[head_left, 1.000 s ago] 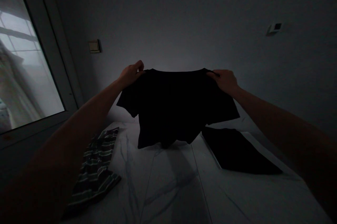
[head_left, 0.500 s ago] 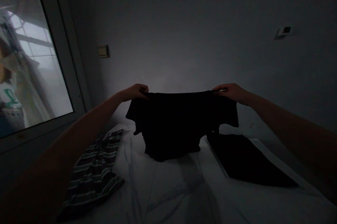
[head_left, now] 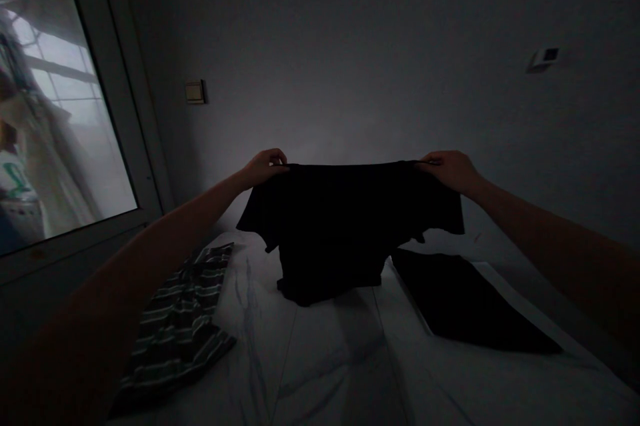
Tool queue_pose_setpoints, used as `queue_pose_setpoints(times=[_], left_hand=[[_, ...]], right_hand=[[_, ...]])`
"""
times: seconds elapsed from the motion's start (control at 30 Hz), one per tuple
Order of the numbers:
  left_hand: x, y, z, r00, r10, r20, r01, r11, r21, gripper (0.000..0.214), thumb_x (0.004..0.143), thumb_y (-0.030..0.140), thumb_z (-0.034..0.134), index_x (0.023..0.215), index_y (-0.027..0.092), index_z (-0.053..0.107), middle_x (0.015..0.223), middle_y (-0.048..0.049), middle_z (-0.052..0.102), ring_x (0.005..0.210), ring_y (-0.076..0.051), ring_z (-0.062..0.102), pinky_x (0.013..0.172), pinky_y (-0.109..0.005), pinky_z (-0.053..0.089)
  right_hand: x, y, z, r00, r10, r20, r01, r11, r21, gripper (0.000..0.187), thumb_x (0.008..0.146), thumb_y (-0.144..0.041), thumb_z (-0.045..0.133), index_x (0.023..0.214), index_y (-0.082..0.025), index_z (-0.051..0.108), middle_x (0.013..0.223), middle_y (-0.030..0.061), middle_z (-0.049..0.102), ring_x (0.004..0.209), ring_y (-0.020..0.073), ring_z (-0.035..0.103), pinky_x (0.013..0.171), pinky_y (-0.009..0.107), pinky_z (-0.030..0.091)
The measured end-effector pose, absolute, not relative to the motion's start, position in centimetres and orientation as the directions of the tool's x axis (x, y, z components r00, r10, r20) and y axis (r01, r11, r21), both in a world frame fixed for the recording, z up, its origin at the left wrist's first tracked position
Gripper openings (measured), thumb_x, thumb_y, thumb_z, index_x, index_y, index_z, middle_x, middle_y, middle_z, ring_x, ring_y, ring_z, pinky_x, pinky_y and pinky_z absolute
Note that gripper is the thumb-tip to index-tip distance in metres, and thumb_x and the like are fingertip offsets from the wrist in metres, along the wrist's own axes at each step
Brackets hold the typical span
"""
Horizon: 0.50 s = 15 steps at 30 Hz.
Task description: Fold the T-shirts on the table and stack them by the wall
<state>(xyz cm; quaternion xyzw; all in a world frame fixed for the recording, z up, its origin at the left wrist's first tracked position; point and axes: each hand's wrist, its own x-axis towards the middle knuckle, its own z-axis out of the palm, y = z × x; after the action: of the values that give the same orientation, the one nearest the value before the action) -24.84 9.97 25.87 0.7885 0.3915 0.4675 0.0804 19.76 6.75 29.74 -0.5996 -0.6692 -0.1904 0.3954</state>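
Left hand: your left hand (head_left: 265,168) grasps one shoulder edge of the shirt between fingers and thumb, raised in front of you.
Right hand: your right hand (head_left: 450,171) grasps the opposite shoulder edge the same way, level with your left.
Shirt: the black T-shirt (head_left: 335,233) hangs spread between your hands, its sleeves drooping and its lower part bunched above the bed sheet.
Below left hand: a striped cloth (head_left: 177,326) lies on the bed sheet (head_left: 310,363), partly under your left forearm.
Below right hand: a flat black garment (head_left: 465,303) lies on the sheet.
Past left hand: a window (head_left: 65,113) and a wall switch (head_left: 195,92).
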Motion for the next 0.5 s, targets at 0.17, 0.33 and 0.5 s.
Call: queue_pose_setpoints(times=[0.17,0.33,0.5], left_hand=[[-23.4,9.7,29.0,0.032,0.457,0.889,0.824,-0.515,0.235,0.022,0.091,0.018,0.055,0.113,0.015,0.057,0.099,-0.0081,0.060,0.096,-0.021,0.059,0.088,-0.036,0.046],[-23.8,8.0,28.5,0.199,0.617,0.761,0.925,-0.374,0.061,0.019,0.094,0.030,0.053,0.107,0.019,0.063,0.092,-0.0066,0.063,0.095,-0.024,0.063,0.087,-0.035,0.047],[-26.3,4.4,25.7,0.377,0.735,0.564,0.827,-0.541,0.153,0.030,0.092,0.041,0.049,0.097,0.019,0.068,0.073,-0.0006,0.064,0.072,-0.016,0.062,0.069,-0.025,0.047]], right_hand=[[17.2,5.5,31.8,0.021,0.383,0.924,0.974,0.199,-0.104,0.036,0.096,-0.043,0.046,0.114,-0.023,0.068,0.107,0.0133,0.072,0.096,0.0282,0.064,0.079,0.039,0.044],[16.9,4.7,31.1,-0.101,0.513,0.852,0.972,0.235,-0.027,0.036,0.094,-0.047,0.047,0.105,-0.021,0.069,0.097,0.0120,0.072,0.091,0.0294,0.065,0.077,0.040,0.045],[17.7,0.4,28.9,-0.225,0.841,0.492,0.919,0.351,-0.180,0.049,0.082,-0.068,0.055,0.079,-0.021,0.069,0.072,0.0061,0.068,0.067,0.0214,0.062,0.064,0.034,0.047]])
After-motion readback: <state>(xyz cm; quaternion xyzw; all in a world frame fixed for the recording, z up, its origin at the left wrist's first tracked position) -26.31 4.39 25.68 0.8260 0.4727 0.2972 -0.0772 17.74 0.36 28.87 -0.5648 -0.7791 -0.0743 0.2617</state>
